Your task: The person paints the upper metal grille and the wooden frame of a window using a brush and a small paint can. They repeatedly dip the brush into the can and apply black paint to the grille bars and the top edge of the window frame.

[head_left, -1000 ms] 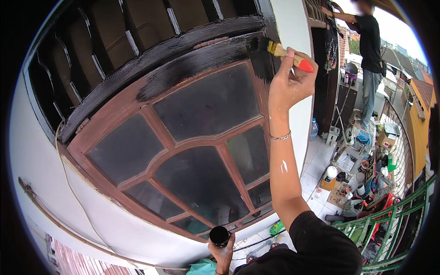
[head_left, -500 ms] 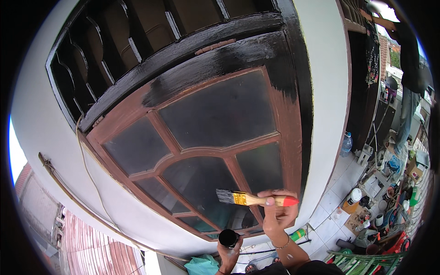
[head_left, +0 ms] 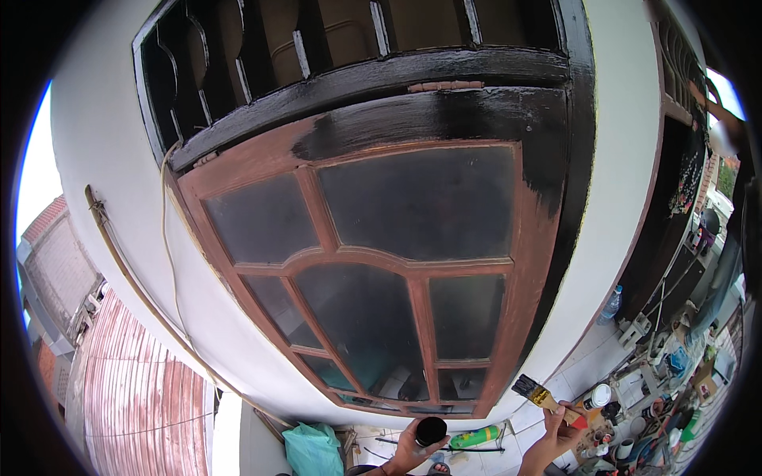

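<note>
In my right hand [head_left: 557, 436] is a flat paintbrush [head_left: 548, 401], its wooden handle tipped red and its dark bristles pointing up and left. The fingers close round the handle, and the bristles sit apart from the frame. Low in the middle, my left hand [head_left: 409, 451] wraps round a small cup [head_left: 431, 429] whose inside looks black. Before me is a wooden window sash [head_left: 541, 262] with several dark glass panes [head_left: 425, 202]. Its top rail [head_left: 373, 127] and upper right corner are coated black; the other wood is reddish brown.
Black slatted woodwork [head_left: 381, 67] lies above the sash, white wall [head_left: 627, 159] around it. A hose [head_left: 131, 278] runs down the left. Below lie a teal plastic bag [head_left: 313, 449] and a green bottle [head_left: 475, 437]. Clutter fills the right, where another person's arm [head_left: 714, 103] shows.
My right hand has carried the brush down and right, away from in front of the panes. The left hand and cup sit lower and further right. The view has shifted.
</note>
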Available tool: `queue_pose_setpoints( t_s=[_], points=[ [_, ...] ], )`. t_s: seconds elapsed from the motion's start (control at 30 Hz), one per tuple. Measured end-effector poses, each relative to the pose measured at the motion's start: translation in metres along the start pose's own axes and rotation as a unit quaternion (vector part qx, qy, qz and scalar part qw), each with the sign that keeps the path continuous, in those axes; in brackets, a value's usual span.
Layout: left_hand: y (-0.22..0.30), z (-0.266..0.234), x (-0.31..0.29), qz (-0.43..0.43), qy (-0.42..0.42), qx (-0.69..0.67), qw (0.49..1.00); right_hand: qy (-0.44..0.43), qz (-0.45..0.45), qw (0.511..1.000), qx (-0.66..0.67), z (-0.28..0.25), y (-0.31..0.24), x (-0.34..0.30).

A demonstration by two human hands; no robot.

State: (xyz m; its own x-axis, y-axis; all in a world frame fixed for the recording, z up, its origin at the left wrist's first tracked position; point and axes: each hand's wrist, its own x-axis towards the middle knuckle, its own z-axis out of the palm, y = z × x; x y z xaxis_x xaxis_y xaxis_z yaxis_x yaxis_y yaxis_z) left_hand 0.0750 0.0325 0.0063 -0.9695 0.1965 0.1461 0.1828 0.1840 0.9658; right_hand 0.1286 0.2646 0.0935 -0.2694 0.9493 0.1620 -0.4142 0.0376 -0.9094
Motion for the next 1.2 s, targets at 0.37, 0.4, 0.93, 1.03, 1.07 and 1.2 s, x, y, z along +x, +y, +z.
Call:
queue_pose_setpoints(
  t_s=[0.37,0.4,0.93,1.03,1.07,1.2],
  points=[
    [0.010,-0.042,0.016,0.036,0.011,0.027,0.999,-0.192,-0.318,0.909,0.190,0.183,-0.150,0.013],
    [0.007,-0.043,0.017,0.047,0.013,0.032,0.998,-0.193,-0.365,0.892,0.186,0.209,-0.161,0.012],
    [-0.010,-0.105,0.013,0.089,0.048,0.009,0.995,0.084,-0.640,0.756,-0.107,0.325,-0.223,0.027],
    [-0.020,-0.112,0.012,0.071,0.046,-0.015,0.996,-0.031,-0.754,0.633,-0.173,0.380,-0.201,-0.059],
    [-0.022,-0.115,0.013,0.059,0.046,-0.025,0.997,-0.058,-0.788,0.599,-0.129,0.394,-0.191,-0.082],
    [-0.020,-0.122,0.009,0.046,0.048,-0.055,0.996,-0.179,-0.727,0.663,0.012,0.393,-0.197,-0.102]
  ],
)
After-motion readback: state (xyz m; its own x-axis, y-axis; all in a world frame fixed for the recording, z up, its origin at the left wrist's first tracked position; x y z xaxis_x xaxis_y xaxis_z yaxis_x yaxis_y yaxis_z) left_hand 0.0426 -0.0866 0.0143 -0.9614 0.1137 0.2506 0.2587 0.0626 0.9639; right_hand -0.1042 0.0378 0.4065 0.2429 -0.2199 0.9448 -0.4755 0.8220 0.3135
